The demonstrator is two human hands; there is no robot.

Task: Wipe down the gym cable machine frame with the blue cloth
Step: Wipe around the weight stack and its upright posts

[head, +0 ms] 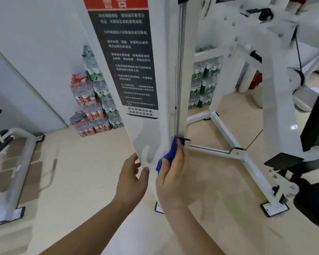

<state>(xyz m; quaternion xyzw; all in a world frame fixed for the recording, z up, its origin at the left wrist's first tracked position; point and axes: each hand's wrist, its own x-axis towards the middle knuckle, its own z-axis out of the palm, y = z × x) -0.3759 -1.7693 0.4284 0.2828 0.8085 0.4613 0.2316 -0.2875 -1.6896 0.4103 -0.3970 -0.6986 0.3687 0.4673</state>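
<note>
The right hand, in the lower middle of the frame, grips a bunched blue cloth. Its thumb lies on the near side of the cloth and its forefinger stretches up along the far side. The cloth is pressed against the lower right edge of the white panel of the cable machine frame, just where the panel meets a dark upright rail. The top of the cloth reaches a small metal bracket at the foot of that rail.

The left hand, just left of the right one, holds the panel's left edge. Its thumb rests on the front face and its fingers curl at the edge, partly hidden behind it. The two hands are near each other, with the narrow bottom of the panel between them.

A long black and red warning label covers the upper and middle panel; its text is too blurred to read. Right of centre, white base bars spread over the pale floor and end in a black foot pad at the lower right. A black cable runs down at the upper right.

Stacked packs of water bottles stand against the wall left of centre, and more show through the frame behind the rail. Part of another white machine lies at the left edge
</note>
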